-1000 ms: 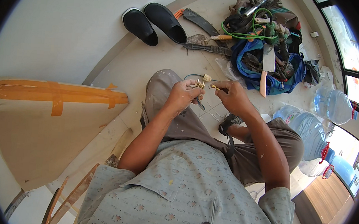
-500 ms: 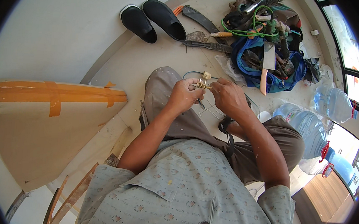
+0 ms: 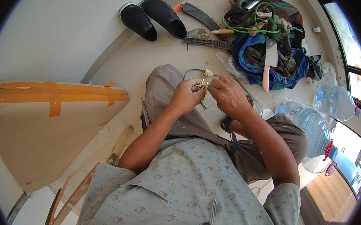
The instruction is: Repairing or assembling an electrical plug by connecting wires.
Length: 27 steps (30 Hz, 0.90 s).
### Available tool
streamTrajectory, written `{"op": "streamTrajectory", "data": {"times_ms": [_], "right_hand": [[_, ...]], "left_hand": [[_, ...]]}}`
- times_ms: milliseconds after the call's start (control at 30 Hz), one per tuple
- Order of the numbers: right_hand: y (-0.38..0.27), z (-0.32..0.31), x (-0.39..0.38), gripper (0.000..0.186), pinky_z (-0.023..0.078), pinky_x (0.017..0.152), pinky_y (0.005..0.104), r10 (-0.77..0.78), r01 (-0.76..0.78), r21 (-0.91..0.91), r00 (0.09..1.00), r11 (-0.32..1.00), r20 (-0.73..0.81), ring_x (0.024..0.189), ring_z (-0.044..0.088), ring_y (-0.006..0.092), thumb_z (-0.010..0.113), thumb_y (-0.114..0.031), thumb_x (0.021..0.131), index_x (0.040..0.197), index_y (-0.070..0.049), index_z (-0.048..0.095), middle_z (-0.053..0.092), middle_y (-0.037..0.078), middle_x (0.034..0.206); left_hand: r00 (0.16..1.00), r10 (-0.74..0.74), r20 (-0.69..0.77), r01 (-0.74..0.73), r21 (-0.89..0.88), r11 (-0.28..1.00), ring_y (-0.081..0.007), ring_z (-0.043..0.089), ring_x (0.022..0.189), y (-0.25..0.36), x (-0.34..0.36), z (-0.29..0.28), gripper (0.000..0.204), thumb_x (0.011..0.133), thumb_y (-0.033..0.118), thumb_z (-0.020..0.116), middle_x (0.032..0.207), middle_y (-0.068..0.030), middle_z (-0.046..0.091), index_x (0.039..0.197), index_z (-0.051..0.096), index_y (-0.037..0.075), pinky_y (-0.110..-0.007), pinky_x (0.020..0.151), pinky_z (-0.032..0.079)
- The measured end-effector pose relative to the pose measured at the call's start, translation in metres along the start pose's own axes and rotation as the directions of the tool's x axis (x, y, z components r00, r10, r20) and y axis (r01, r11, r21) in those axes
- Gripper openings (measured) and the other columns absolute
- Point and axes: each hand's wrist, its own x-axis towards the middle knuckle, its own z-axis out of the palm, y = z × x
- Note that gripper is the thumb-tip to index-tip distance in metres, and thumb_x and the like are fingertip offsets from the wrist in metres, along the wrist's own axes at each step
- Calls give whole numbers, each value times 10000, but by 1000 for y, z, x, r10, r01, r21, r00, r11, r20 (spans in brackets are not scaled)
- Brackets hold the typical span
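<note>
Over my lap, my left hand (image 3: 185, 97) grips a small electrical plug part (image 3: 202, 85) with brass prongs showing between thumb and fingers. Against its right side come the bent fingers of my right hand (image 3: 228, 96), pinched together; what is in them is too small to make out. A cream plug-shaped piece (image 3: 208, 73) lies just beyond on the floor, beside a thin blue-grey cord (image 3: 190, 71). Below my hands, thin pale wires (image 3: 214, 108) run across the floor tiles.
A blue tool bag (image 3: 250, 71) stands ahead right, heaped with tools, a green cord and a cleaver (image 3: 271, 56). Black slip-on shoes (image 3: 166, 19) sit by the wall. Large water bottles (image 3: 307, 125) are at right, a taped cardboard box (image 3: 57, 133) at left.
My right hand has shifted slightly and its fingers have drawn in closer to the plug part. My left hand has turned the plug part a little, its prongs now showing differently.
</note>
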Motion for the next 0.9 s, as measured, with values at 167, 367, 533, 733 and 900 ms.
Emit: {"op": "streamTrajectory", "data": {"times_ms": [167,367,533,733,900], "right_hand": [[0,22,-6,67,482,723,391,-42,41,8,999,999,23,887,575,259,603,-70,729,794,-53,609,579,72,864],[-11,58,-5,82,514,718,413,63,-78,136,992,988,110,799,629,320,594,-52,717,790,-26,619,625,134,824],[-19,93,-4,128,517,686,459,331,-403,239,898,884,289,718,637,377,578,-83,749,834,-12,642,632,162,759],[0,118,-16,159,522,675,422,116,-259,346,916,902,383,703,659,311,600,-131,795,854,-2,670,621,157,668],[25,114,-23,154,504,715,410,415,-646,436,750,627,514,788,664,270,591,-129,848,851,2,672,645,166,762]], "left_hand": [[997,4,-76,-7,-48,999,-39,510,554,-17,-9,10,200,866,71,594,687,-7,649,1040,639,-17,-232,515,418],[991,2,-134,9,84,996,-52,548,612,-44,-14,8,165,856,72,602,715,-43,671,989,640,-19,-260,560,441],[982,46,-184,-29,93,995,-70,569,628,-71,-18,9,183,868,92,606,756,-76,680,1010,634,-20,-261,569,441],[957,171,-236,-94,307,947,-130,621,649,-85,-13,11,199,865,95,606,778,-139,682,1022,629,-24,-293,605,475],[984,66,-163,-18,278,960,-101,625,664,-81,-2,12,257,875,125,627,794,-76,694,1066,614,-45,-262,605,481]]}}
